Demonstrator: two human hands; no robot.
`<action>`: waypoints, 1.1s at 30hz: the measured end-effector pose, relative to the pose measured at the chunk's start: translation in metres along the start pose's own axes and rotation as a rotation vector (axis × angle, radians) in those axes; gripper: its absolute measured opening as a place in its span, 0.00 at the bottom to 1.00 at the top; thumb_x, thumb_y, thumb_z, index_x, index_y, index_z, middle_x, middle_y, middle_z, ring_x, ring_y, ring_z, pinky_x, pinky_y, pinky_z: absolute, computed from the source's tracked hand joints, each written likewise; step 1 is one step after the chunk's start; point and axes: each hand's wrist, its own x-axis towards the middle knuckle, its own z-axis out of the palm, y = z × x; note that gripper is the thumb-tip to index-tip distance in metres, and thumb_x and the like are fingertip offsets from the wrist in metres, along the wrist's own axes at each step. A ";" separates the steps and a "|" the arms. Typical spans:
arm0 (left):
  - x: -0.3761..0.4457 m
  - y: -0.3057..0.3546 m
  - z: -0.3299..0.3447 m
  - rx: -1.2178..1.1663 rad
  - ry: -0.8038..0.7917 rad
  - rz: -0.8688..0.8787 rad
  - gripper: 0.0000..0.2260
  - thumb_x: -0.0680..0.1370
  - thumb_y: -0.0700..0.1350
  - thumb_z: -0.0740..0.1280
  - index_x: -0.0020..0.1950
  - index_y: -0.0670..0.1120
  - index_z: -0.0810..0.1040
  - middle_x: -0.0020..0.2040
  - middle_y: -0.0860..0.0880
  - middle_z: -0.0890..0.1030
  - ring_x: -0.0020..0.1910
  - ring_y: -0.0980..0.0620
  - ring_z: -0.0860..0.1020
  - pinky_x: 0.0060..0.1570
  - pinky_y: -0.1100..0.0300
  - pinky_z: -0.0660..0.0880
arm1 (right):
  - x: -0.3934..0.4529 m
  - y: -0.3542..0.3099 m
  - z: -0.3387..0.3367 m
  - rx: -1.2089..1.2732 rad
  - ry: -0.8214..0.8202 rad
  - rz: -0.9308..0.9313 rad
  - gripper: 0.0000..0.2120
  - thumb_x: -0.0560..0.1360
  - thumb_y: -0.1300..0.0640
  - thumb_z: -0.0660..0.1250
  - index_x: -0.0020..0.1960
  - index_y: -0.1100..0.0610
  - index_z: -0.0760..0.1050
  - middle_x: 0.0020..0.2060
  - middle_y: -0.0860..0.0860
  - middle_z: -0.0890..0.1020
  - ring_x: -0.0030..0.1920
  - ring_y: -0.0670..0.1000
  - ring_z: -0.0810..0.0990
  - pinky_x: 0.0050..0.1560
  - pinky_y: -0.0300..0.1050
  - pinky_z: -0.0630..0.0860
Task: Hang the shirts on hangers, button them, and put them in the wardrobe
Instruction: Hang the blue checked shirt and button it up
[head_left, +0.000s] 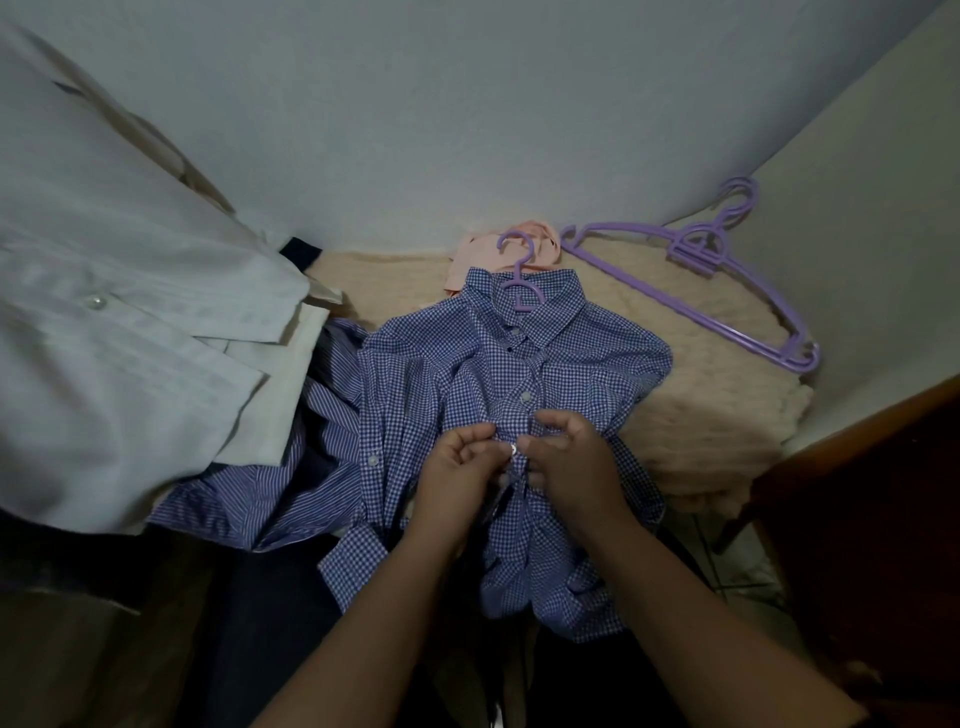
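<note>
Both hands, left hand (457, 462) and right hand (566, 457), pinch the checked shirt (571, 364) placket at a button (511, 450), mid-bed.

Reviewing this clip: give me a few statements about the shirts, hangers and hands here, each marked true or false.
1. The blue gingham-check shirt lies on a purple plastic hanger whose hook shows above the collar. True.
2. Both hands, left and right, pinch the shirt's front at a button. True.
3. The spare purple hangers lie left of the gingham shirt. False: they lie to its right, on the cream fuzzy blanket.
4. The white shirt is under the hands. False: it hangs at the left, apart from them.
5. A peach-pink garment lies beyond the collar. True.
</note>
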 end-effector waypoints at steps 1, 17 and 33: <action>0.002 0.002 0.000 -0.047 -0.015 -0.046 0.07 0.76 0.36 0.68 0.52 0.44 0.75 0.40 0.47 0.80 0.37 0.53 0.78 0.40 0.61 0.76 | 0.001 0.000 -0.002 -0.044 -0.038 -0.053 0.12 0.75 0.64 0.66 0.56 0.52 0.73 0.31 0.52 0.77 0.28 0.46 0.74 0.27 0.37 0.72; 0.062 0.021 -0.008 0.314 -0.131 0.008 0.06 0.79 0.43 0.66 0.52 0.52 0.81 0.54 0.49 0.83 0.55 0.50 0.80 0.60 0.52 0.76 | 0.081 -0.036 -0.013 0.018 -0.220 0.216 0.25 0.78 0.69 0.57 0.73 0.54 0.64 0.73 0.49 0.63 0.47 0.51 0.75 0.43 0.58 0.81; 0.054 -0.004 -0.013 0.857 -0.052 0.336 0.05 0.73 0.45 0.73 0.49 0.50 0.83 0.48 0.55 0.77 0.44 0.63 0.74 0.48 0.71 0.72 | 0.045 0.005 -0.020 -0.275 -0.073 -0.021 0.11 0.74 0.66 0.68 0.50 0.52 0.74 0.46 0.49 0.78 0.50 0.53 0.79 0.53 0.51 0.78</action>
